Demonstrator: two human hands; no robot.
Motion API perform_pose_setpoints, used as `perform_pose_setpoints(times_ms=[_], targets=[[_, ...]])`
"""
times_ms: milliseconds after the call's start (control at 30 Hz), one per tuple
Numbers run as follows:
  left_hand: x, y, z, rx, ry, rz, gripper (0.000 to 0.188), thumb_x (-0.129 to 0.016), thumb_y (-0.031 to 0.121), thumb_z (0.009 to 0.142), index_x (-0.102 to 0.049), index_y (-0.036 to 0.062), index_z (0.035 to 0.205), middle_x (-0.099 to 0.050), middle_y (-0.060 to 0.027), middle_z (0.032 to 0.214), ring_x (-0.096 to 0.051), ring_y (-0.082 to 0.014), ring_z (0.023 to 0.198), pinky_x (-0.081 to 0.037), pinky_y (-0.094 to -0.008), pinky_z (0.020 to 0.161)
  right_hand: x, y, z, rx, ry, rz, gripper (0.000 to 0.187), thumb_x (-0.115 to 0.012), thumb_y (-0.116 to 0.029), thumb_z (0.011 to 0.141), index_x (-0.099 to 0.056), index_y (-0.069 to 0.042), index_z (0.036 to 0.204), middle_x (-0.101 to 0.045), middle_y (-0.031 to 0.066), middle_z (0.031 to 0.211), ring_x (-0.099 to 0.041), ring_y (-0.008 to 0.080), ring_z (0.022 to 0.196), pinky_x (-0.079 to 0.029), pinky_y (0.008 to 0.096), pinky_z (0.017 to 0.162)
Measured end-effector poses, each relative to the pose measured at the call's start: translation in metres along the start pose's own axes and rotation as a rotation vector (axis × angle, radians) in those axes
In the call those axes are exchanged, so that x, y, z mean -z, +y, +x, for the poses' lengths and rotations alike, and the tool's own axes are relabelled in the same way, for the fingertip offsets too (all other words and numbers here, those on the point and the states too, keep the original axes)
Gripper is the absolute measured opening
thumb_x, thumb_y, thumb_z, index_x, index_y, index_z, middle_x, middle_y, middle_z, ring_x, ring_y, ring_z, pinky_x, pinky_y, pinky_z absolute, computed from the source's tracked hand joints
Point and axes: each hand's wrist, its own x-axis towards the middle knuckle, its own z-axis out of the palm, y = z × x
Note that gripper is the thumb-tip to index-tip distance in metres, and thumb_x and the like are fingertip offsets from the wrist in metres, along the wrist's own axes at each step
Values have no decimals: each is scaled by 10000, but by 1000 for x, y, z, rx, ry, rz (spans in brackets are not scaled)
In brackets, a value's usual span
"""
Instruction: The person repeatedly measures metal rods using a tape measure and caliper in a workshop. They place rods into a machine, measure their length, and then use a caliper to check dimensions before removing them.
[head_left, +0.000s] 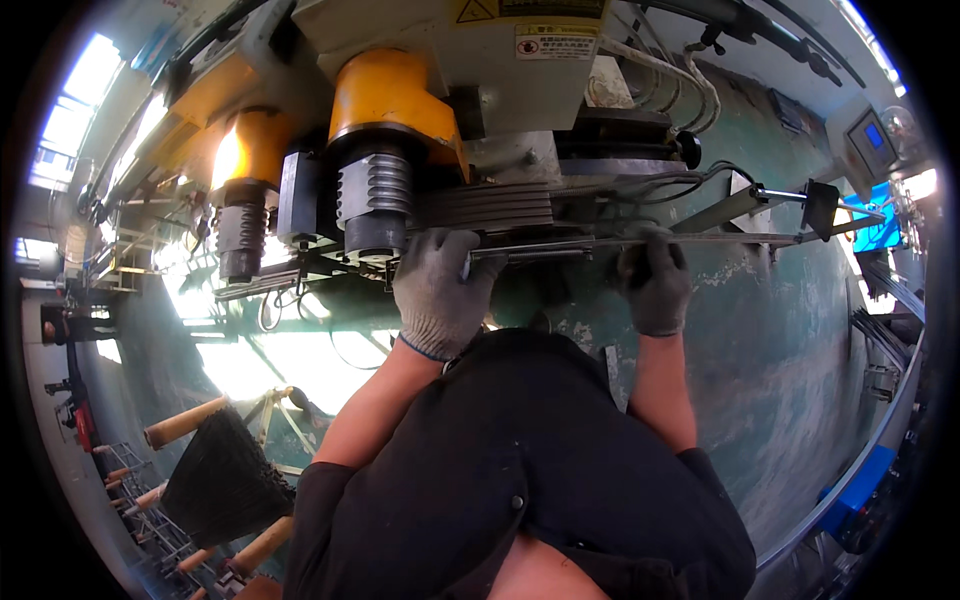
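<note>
Both my hands wear grey knitted gloves, the cuffs at the wrists. A long thin metal rod point(710, 238) runs crosswise along the front of the machine, reaching out to the right. My left hand point(445, 285) is closed on the rod's left stretch, just beside the lower end of a threaded steel cylinder point(375, 205); its fingertips are partly hidden. Farther right, my right hand point(655, 280) has its fingers curled over the same rod, thumb below. Between the hands lies a short bright bar point(545, 254) close to the rod.
Two orange housings point(385, 95) hang above steel cylinders on the machine. A bracket point(820, 210) stands at the rod's right end. At lower left, a rack holds a bundle of dark rods point(225, 475) and wooden-coloured rollers point(187, 422). Metal lengths point(885, 340) lie at far right.
</note>
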Motion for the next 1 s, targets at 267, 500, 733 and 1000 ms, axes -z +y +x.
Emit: perform_pose_setpoints(times_ms=[267, 500, 733, 1000], targets=[[-45, -15, 62, -107, 61, 88, 299, -963, 234, 879, -800, 90, 1084, -750, -132, 1055, -710, -384, 1035, -595, -513, 884, -72, -19, -57, -245, 52, -350, 387, -751, -376, 1175, -835, -1, 1223, -757, 16, 868, -634, 75, 720, -496, 259, 650], [-60, -17, 57, -157, 39, 235, 360, -974, 300, 859, -831, 112, 1131, -768, -131, 1095, -707, -400, 1090, -585, -541, 951, -2, 5, -135, -299, 361, -553, 334, -741, -309, 1157, -828, 13, 1173, -756, 35, 866, -645, 95, 714, -512, 277, 674], [-58, -12, 64, -110, -32, 485, 462, -953, 357, 920, -817, 65, 1253, -792, -184, 1238, -698, -415, 1230, -569, -543, 1053, 67, -2, -145, -328, 347, -412, 292, -773, -282, 1130, -832, 2, 1170, -765, 11, 889, -664, 78, 769, -535, 296, 716], [-67, 77, 44, -33, 263, 649, 499, -947, 266, 965, -755, 17, 1353, -780, -206, 1317, -687, -411, 1309, -550, -526, 1143, 215, -78, -137, -239, 446, -426, 276, -785, -259, 1126, -829, 10, 1173, -759, 23, 887, -669, 87, 747, -550, 288, 700]])
